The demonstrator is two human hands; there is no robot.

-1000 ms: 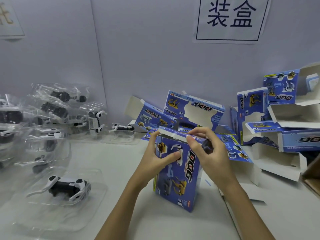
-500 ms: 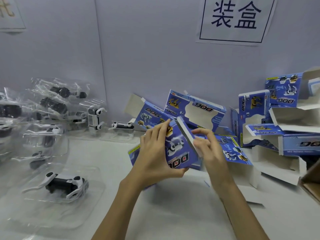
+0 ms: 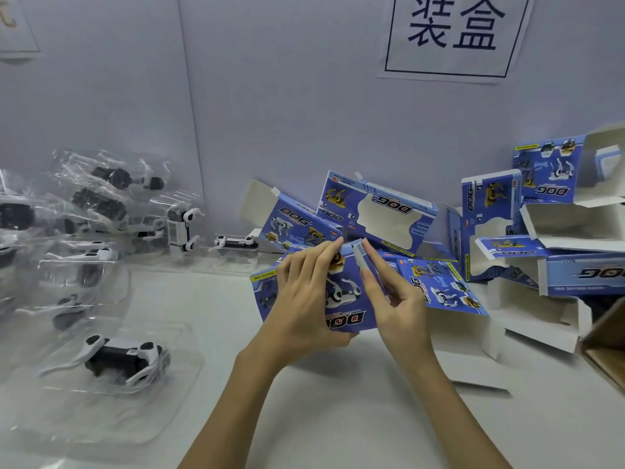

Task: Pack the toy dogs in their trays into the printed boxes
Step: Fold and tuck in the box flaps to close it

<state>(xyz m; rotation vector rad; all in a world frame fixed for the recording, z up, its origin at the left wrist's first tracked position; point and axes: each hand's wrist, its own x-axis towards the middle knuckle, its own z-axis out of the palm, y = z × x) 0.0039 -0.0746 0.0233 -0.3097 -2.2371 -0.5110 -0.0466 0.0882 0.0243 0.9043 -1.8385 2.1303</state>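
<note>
Head view | left hand (image 3: 304,299) grips one box (image 3: 348,299) | right hand (image 3: 389,299) presses its flap, fingers straight

White table (image 3: 304,418), clear trays (image 3: 101,384) with toy dogs (image 3: 123,358) left, printed boxes (image 3: 571,275) – open – right

Both forearms reach up from the bottom edge and converge at mid-frame. The left hand (image 3: 304,299) shows its back to the camera, fingers laid close together and pointing up and to the right, thumb tucked low underneath, gripping the box (image 3: 341,292). The right hand (image 3: 395,296) stands just beside it, index finger straight and pressed along the box's end flap, the other fingers loosely curled.
</note>
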